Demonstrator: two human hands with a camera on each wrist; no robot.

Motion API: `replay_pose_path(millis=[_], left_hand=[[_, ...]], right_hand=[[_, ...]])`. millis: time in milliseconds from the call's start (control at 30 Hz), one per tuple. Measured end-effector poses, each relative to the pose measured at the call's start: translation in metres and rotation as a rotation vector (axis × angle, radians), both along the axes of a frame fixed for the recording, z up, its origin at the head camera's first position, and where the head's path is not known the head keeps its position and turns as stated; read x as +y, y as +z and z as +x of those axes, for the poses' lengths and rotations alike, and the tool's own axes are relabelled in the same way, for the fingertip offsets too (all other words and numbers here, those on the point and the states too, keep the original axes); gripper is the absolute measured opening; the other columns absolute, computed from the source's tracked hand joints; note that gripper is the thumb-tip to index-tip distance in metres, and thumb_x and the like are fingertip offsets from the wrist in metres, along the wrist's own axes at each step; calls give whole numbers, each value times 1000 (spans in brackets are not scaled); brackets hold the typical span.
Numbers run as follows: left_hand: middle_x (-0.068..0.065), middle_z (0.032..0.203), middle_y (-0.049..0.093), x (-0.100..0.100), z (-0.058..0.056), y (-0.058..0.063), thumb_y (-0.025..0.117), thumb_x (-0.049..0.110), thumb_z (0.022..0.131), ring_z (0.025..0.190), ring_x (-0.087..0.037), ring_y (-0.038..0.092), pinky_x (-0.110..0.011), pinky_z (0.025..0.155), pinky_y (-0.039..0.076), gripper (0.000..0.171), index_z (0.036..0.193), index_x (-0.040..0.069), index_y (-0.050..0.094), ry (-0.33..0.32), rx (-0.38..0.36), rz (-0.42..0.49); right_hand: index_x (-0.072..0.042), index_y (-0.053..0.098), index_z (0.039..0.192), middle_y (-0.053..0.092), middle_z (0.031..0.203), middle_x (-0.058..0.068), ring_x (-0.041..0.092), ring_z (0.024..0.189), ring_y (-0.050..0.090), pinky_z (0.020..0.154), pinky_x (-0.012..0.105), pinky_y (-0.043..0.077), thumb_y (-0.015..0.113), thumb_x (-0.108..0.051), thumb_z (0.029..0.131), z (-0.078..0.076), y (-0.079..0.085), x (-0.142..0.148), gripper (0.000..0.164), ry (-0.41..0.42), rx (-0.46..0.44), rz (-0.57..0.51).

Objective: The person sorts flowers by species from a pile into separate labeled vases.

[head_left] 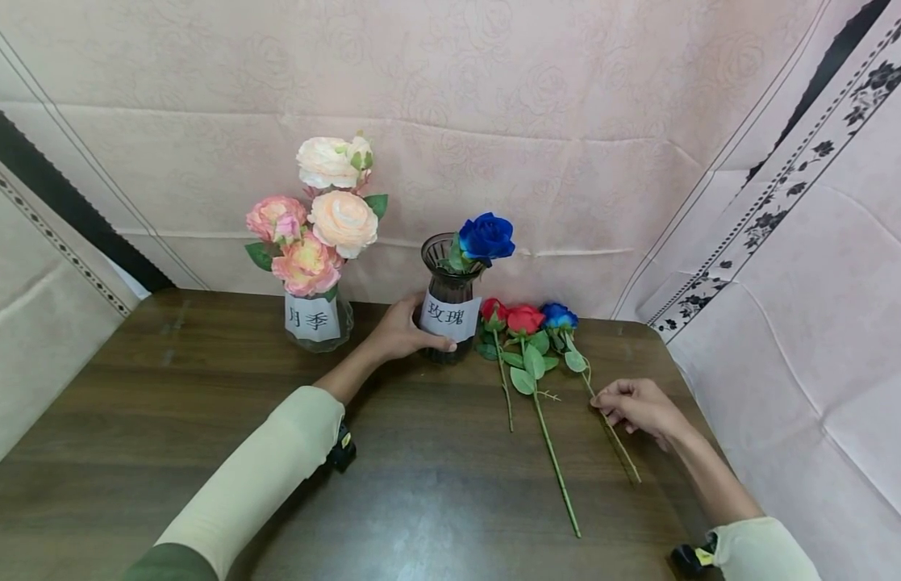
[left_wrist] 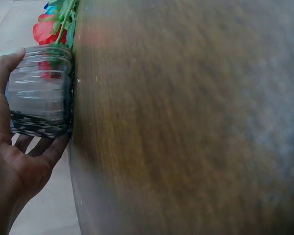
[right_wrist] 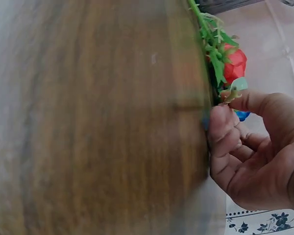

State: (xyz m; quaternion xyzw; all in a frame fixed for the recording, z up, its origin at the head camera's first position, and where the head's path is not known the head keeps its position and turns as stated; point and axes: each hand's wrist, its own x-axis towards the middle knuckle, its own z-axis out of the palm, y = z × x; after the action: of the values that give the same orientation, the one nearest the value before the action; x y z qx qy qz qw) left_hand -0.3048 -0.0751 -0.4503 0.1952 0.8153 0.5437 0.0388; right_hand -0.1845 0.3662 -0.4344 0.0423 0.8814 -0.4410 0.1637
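Observation:
My left hand [head_left: 406, 332] grips a dark ribbed glass vase [head_left: 453, 288], its thumb across the front and the other fingers around the side. The vase wears a white label [head_left: 450, 318] with Chinese characters, and one blue rose [head_left: 486, 237] stands in it. To the right, my right hand [head_left: 640, 406] pinches the green stem [head_left: 619, 444] of another blue rose [head_left: 559, 315] whose head points to the back of the table. Beside it lie a long-stemmed red rose [head_left: 526, 319] and a shorter red rose [head_left: 493, 313]. The left wrist view shows the vase [left_wrist: 39, 90] within the hand.
Left of the dark vase stands a clear glass vase [head_left: 332, 335] with a label, full of pink flowers [head_left: 305, 262] and cream flowers [head_left: 344, 222]. Patterned cloth [head_left: 552, 105] hangs behind and at both sides of the brown wooden table [head_left: 392, 484].

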Motion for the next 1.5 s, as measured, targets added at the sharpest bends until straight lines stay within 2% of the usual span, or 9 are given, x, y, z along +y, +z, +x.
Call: replay_pose_path(millis=[100, 233, 400, 500, 667, 800, 1000, 1167, 1500], left_hand=[[-11, 146, 74, 0, 0, 0, 104, 25, 81, 137, -35, 70, -57, 121, 55, 84, 152, 14, 62, -1, 1, 4], [-12, 146, 74, -1, 0, 0, 104, 25, 81, 137, -35, 70, -58, 121, 55, 84, 153, 14, 62, -1, -1, 7], [-12, 145, 74, 0, 0, 1, 104, 25, 81, 137, -35, 70, -57, 121, 55, 83, 152, 14, 62, -3, -3, 5], [-12, 145, 74, 0, 1, 1, 103, 25, 82, 136, -35, 71, -57, 120, 55, 82, 152, 13, 62, 2, -6, 2], [-11, 145, 74, 0, 1, 1, 103, 24, 82, 136, -35, 70, -57, 121, 55, 82, 152, 13, 62, 5, -5, 6], [-12, 145, 74, 0, 1, 1, 104, 25, 81, 136, -34, 70, -57, 121, 54, 85, 153, 14, 61, 4, -2, 8], [-12, 146, 73, 0, 1, 2, 104, 24, 80, 136, -35, 70, -58, 121, 55, 87, 154, 13, 61, 3, -8, 15], [-12, 147, 73, 1, 1, 0, 104, 25, 80, 137, -35, 70, -57, 121, 54, 87, 155, 13, 60, 7, -16, 3], [-12, 138, 77, 0, 0, 1, 105, 21, 79, 128, -33, 74, -54, 115, 58, 80, 148, 12, 65, -16, 37, 32]], right_hand=[[2, 74, 115, 83, 98, -2, 13, 83, 75, 66, 29, 61, 73, -20, 109, 0, 3, 2, 22, 6, -12, -35], [7, 67, 120, 85, 109, 3, 15, 83, 81, 71, 33, 69, 68, -12, 112, 0, 5, 4, 21, 19, -55, -137], [11, 60, 136, 78, 109, 5, 17, 85, 81, 74, 33, 69, 66, -13, 114, -1, 5, 6, 33, 43, -135, -223], [11, 61, 142, 75, 111, 4, 15, 88, 79, 77, 32, 69, 65, -15, 115, -1, 4, 5, 38, 69, -175, -272], [4, 69, 137, 82, 112, -1, 13, 93, 79, 82, 31, 68, 64, -16, 116, -2, 4, 4, 29, 89, -236, -367], [-1, 69, 132, 82, 111, -2, 13, 97, 80, 86, 32, 68, 63, -14, 116, -1, 2, 2, 22, 79, -262, -442], [-7, 66, 126, 82, 111, -2, 14, 99, 80, 91, 32, 68, 57, -7, 117, -1, -7, -5, 13, 37, -268, -611], [-11, 67, 123, 82, 114, -2, 12, 104, 80, 96, 32, 68, 52, -5, 118, 2, -11, -15, 16, -15, -255, -766], [-7, 60, 131, 79, 118, 2, 14, 111, 81, 101, 30, 66, 46, -8, 121, 4, -12, -38, 17, -173, -201, -986]])
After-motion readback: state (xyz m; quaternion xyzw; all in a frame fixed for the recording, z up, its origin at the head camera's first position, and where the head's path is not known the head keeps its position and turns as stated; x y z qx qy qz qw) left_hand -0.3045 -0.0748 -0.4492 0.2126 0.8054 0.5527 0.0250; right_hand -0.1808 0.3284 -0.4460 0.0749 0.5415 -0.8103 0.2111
